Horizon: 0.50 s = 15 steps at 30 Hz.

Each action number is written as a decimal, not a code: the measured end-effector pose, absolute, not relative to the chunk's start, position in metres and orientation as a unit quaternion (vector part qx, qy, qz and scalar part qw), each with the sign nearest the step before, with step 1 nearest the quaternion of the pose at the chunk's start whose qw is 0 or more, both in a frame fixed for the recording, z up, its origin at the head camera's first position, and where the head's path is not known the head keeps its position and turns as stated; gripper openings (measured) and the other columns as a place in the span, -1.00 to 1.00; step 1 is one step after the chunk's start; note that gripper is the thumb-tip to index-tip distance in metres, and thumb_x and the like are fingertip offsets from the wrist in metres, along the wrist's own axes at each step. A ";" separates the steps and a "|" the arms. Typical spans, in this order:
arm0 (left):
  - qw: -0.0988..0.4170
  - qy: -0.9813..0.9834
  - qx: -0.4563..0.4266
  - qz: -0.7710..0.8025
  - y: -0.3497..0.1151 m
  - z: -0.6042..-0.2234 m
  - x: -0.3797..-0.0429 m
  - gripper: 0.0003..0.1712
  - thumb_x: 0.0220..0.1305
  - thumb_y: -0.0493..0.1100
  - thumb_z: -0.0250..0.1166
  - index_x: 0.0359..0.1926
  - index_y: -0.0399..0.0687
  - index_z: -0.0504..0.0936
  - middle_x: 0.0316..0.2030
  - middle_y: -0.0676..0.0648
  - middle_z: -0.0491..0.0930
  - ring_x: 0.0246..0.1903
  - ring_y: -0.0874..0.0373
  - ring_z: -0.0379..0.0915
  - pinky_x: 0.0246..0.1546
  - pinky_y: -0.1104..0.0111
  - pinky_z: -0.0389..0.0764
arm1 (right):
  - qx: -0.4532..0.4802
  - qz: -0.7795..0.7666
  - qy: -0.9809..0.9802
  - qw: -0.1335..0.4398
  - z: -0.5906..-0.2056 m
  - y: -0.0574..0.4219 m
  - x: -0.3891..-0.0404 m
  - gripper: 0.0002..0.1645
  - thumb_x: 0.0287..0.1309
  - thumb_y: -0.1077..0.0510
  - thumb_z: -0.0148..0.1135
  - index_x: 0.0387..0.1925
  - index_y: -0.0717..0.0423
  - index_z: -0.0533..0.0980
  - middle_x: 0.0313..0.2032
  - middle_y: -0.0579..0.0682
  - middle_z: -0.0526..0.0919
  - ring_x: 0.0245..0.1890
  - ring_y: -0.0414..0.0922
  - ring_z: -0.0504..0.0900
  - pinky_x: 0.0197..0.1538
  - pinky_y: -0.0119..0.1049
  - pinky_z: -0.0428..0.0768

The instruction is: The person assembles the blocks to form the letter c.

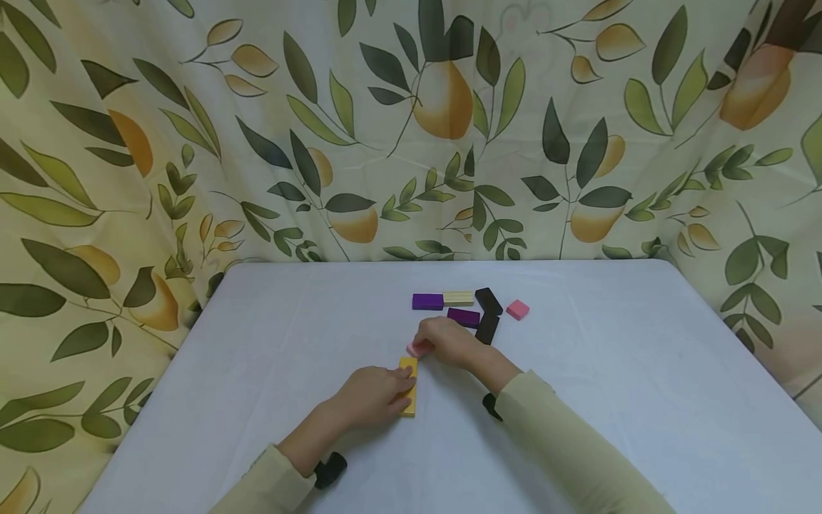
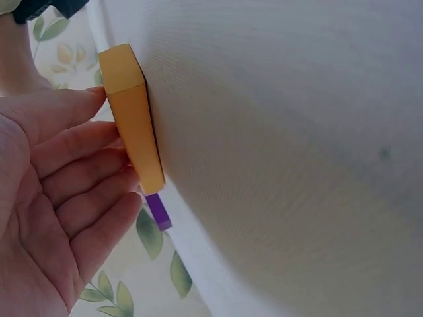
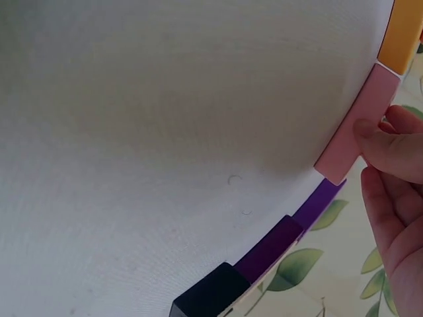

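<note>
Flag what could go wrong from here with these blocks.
The right hand pinches the pink block close to the end of the yellow block, so a slip might knock the yellow one askew. The left hand rests on the yellow block and could nudge it. The right hand could brush the purple block just beyond it.

From the wearer's head, well above the white cloth-covered worktop, one camera faces forward and down toward a cream leaf-and-fruit-print fabric curtain. Two wrist cameras look in low and close, their horizons tipped: the left along a yellow rectangular block, the right at a pink rectangular block. All three share the yellow block; a purple rectangular block, small and partly hidden at left, probably also shows at right.
</note>
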<state>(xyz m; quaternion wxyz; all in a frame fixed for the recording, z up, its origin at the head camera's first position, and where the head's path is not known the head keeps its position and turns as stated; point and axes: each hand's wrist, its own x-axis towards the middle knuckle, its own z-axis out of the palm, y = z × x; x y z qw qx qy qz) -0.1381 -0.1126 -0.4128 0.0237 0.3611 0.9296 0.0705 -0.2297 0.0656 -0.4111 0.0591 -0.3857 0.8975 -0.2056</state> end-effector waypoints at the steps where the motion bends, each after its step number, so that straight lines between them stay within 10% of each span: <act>1: 0.023 0.929 0.362 0.069 -0.112 -0.413 -0.138 -0.63 0.22 -0.07 0.20 0.02 -0.12 0.61 0.01 -0.07 0.55 -0.22 0.15 0.56 -0.26 0.40 0.52 | -0.385 -0.207 0.898 0.057 -0.411 0.066 -0.229 -0.81 0.08 0.28 0.26 -0.23 0.16 0.66 -0.41 -0.08 0.61 -0.39 -0.21 0.49 -0.17 -0.36 0.52; 15: 0.032 0.932 0.356 0.058 -0.112 -0.412 -0.139 -0.62 0.23 -0.04 0.20 0.03 -0.08 0.60 0.01 -0.05 0.55 -0.25 0.15 0.57 -0.30 0.41 0.52 | -0.371 -0.233 0.896 0.074 -0.412 0.067 -0.230 -0.79 0.03 0.35 0.28 -0.24 0.16 0.66 -0.39 -0.08 0.62 -0.37 -0.22 0.51 -0.16 -0.37 0.53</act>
